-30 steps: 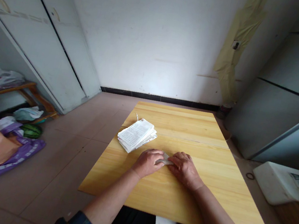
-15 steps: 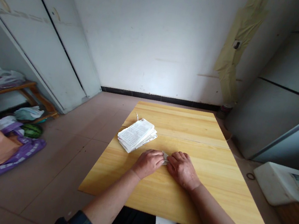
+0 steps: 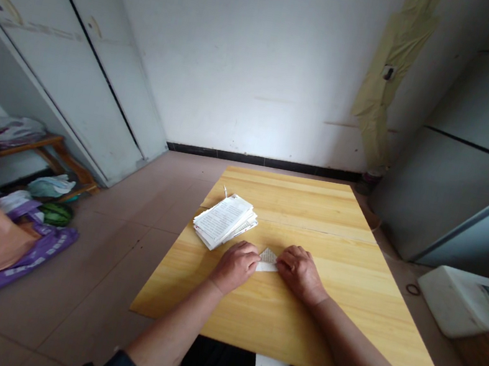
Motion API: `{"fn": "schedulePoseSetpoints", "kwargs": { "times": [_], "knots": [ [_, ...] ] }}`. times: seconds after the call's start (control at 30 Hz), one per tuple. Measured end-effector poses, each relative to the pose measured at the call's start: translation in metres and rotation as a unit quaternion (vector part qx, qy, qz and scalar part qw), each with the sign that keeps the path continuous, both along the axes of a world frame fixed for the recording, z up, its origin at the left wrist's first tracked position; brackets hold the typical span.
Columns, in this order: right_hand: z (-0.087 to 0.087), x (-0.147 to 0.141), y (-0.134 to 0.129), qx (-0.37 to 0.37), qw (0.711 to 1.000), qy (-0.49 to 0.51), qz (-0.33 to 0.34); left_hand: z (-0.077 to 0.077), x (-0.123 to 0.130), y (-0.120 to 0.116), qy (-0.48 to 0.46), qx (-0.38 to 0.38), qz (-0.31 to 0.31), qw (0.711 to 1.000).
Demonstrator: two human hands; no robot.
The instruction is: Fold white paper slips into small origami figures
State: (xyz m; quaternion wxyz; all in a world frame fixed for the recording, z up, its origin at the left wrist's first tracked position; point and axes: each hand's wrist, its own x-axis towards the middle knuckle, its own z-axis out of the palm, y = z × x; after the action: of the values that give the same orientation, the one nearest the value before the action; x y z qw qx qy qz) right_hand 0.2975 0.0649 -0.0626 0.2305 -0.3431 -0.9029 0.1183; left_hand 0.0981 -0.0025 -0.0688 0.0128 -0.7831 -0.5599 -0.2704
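A small folded piece of printed paper (image 3: 267, 261) lies on the wooden table (image 3: 295, 324) between my hands, its upper part coming to a point. My left hand (image 3: 235, 266) has its fingers closed on the paper's left end. On the right end, the bent fingers of my right hand (image 3: 300, 273) press and grip it. Both fingertips hide the paper's outer corners. Just beyond my left hand sits a loose stack of printed paper sheets (image 3: 225, 219), slightly fanned out.
White cabinets (image 3: 73, 52) stand at the left, with bags and a watermelon (image 3: 55, 213) on the floor by them. A grey fridge (image 3: 469, 141) and a white box (image 3: 464, 304) are at the right. Behind the table rises a white wall (image 3: 264, 73).
My hands have drawn slightly apart, the left one moving left. More of the folded paper now shows between them, with a pointed top. The stack has stayed in place.
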Motion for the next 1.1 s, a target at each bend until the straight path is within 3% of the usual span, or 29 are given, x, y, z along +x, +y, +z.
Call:
{"fn": "schedulePoseSetpoints", "kwargs": {
  "times": [0.47, 0.67, 1.1],
  "knots": [
    [0.0, -0.003, -0.001, -0.041, 0.997, -0.007, -0.058, 0.0, 0.005, 0.008, -0.094, -0.016, 0.083, 0.992],
    [-0.001, -0.007, 0.001, -0.038, 0.995, -0.03, -0.085, 0.001, 0.007, 0.007, -0.079, -0.017, 0.128, 0.988],
    [0.006, -0.013, 0.004, -0.047, 0.991, -0.07, -0.105, 0.007, 0.013, 0.006, -0.048, -0.034, 0.156, 0.986]
  ]
}}
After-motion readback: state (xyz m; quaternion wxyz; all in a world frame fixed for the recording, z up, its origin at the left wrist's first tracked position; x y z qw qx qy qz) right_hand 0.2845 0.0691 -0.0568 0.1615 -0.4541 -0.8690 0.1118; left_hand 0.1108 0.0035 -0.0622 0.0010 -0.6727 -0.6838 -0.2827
